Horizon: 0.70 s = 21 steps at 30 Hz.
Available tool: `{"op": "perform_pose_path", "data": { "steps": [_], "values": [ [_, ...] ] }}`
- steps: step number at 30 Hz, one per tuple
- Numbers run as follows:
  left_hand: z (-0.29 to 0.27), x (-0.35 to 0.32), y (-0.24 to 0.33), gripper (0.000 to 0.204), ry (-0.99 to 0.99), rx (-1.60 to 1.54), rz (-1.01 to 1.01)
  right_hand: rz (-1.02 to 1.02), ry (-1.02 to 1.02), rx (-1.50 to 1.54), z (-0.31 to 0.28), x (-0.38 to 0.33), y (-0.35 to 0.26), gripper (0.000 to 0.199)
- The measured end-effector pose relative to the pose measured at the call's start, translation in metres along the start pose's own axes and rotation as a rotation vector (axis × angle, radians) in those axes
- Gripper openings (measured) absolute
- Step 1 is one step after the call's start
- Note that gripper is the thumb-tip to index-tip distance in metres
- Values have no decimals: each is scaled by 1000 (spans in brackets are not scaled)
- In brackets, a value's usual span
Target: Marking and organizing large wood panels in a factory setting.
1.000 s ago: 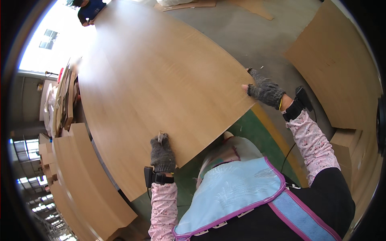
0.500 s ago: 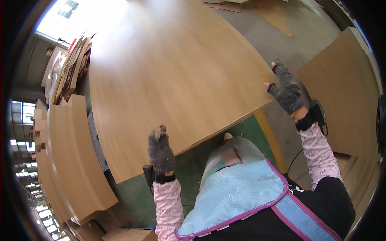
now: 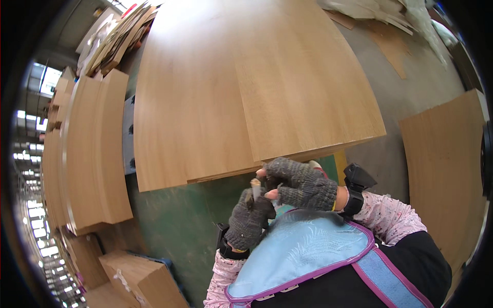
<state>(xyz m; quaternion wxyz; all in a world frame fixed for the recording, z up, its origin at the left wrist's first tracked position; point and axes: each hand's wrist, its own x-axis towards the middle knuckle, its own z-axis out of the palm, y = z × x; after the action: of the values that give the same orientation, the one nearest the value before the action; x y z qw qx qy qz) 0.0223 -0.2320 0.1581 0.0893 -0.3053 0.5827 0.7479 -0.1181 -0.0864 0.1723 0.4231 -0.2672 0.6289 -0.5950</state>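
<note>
Both my hands wear grey fingerless knitted gloves and meet in front of my body, at the near edge of the boards. My left hand (image 3: pixel 250 218) is closed, its fingers curled in; a pale, finger-sized tip (image 3: pixel 256 189) sticks up from it, and whatever the fist holds is hidden. Beside it, my right hand (image 3: pixel 305 186) has thumb and forefinger apart, on either side of that tip. Beyond the hands lies a wide wood-grain board (image 3: pixel 190 113). A second wood-grain board (image 3: pixel 313 87) rests on its right part, its near right corner jutting toward me.
Stacked brown panels (image 3: pixel 84 154) stand along the left, with a smaller block of panels (image 3: pixel 146 280) low down. Another brown panel (image 3: pixel 444 159) stands at the right. Scrap sheets (image 3: pixel 120 38) lean at the far left; plastic wrap (image 3: pixel 370 9) lies at the far right.
My hands have left the board's near edge and right side and come together before my body. The upper board now sits shifted right over the one below. My view has turned somewhat.
</note>
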Motion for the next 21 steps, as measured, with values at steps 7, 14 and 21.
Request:
{"op": "perform_pose_path", "data": {
  "steps": [7, 14, 21],
  "values": [
    [60, 2, 0, 40, 103, 181, 53, -174, -178, -53, -45, -5, 18, 31],
    [126, 15, -31, 51, 298, -327, 171, -49, -215, 370, -152, -31, 8, 21],
    [201, 18, -16, 47, 398, -405, 192, 203, -340, 520, -165, -31, 6, 34]
  ]
}}
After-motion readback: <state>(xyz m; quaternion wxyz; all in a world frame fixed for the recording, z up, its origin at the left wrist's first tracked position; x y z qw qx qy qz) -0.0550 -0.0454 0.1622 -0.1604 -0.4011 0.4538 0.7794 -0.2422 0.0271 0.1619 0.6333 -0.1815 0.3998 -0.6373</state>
